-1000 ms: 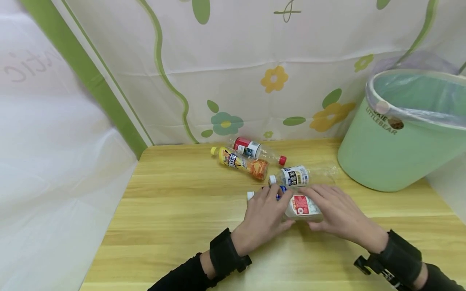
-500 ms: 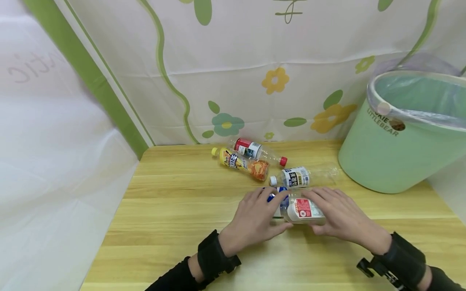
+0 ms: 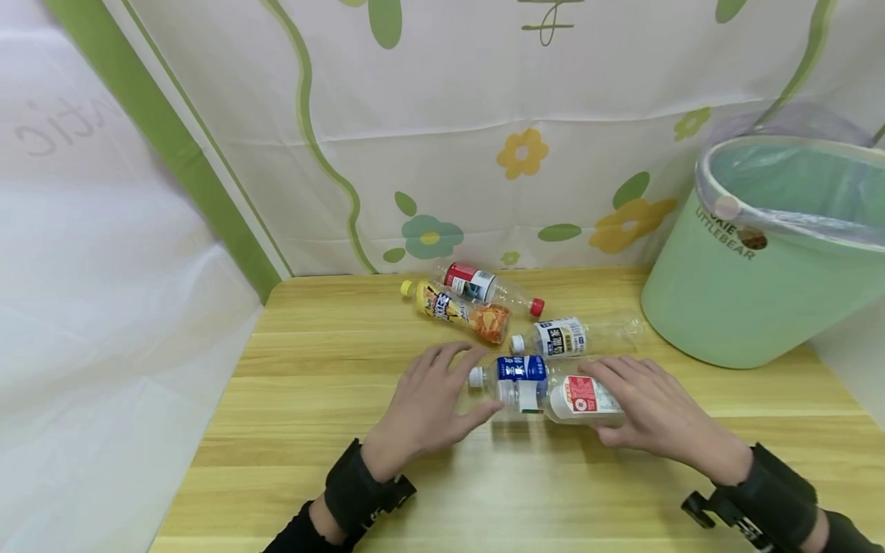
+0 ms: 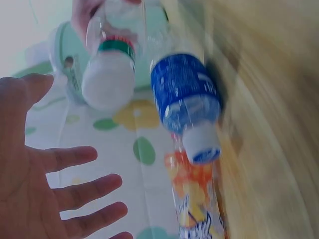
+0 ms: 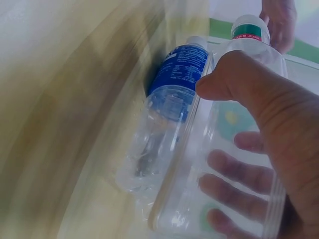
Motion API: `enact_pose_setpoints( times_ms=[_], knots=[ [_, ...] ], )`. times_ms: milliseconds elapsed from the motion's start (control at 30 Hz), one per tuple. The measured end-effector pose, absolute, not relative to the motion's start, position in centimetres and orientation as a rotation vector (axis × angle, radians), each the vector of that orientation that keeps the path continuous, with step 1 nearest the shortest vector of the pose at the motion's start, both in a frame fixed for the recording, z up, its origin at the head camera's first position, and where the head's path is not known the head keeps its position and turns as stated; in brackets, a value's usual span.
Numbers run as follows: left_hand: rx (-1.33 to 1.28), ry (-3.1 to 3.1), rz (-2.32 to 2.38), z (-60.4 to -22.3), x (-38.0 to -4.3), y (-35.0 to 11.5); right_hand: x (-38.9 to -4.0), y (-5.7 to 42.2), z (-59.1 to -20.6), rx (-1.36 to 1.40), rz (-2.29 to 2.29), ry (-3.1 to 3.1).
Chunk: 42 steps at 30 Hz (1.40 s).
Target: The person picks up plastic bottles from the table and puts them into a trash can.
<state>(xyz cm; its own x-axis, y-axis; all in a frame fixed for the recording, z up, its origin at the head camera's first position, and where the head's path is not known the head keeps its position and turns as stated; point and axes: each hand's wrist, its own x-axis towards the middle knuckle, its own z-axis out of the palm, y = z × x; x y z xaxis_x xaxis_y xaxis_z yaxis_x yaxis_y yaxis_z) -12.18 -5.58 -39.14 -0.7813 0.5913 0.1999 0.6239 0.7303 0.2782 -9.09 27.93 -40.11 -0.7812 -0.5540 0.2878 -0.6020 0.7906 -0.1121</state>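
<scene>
My right hand [image 3: 660, 418] grips a clear plastic bottle [image 3: 588, 395] with a red-and-white label, thumb on one side and fingers on the other in the right wrist view. The bottle's white cap [image 4: 107, 82], with a green band below it, points toward my left hand. Beneath and behind it lies a blue-labelled bottle [image 3: 523, 370] with a white cap, on its side on the table. My left hand [image 3: 429, 403] is just left of these bottles, fingers spread and holding nothing. In the left wrist view its fingers [image 4: 89, 191] are apart from both bottles.
Farther back lie a white-capped tea bottle [image 3: 561, 336], a yellow-capped bottle [image 3: 456, 307] with an orange wrapper, and a red-capped bottle [image 3: 484, 284]. A green bin [image 3: 747, 292] with a plastic liner stands at right. A floral curtain [image 3: 429, 153] hangs behind the wooden table [image 3: 311, 461].
My left hand has let go of the bottles and moved left, uncovering the blue label. My right hand keeps its grip on the clear bottle, which has shifted slightly right.
</scene>
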Motion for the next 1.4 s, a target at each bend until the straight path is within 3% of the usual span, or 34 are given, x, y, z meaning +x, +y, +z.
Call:
enact_pose_setpoints(
  times_ms=[367,1000,1400],
  knots=[
    [-0.832,-2.896,-0.55,-39.8,-13.4,-9.2,-8.9,28.3,-39.2,0.873,0.298,-2.759],
    [-0.709,-3.073,-0.479,-42.2,-14.0,-11.2,-8.9,29.2,-37.7,0.89,0.279,-2.716],
    [-0.681,-3.035,-0.549,-42.7,-14.0,-11.8,-10.1,32.3,-31.9,0.879,0.138,-2.577]
  ],
)
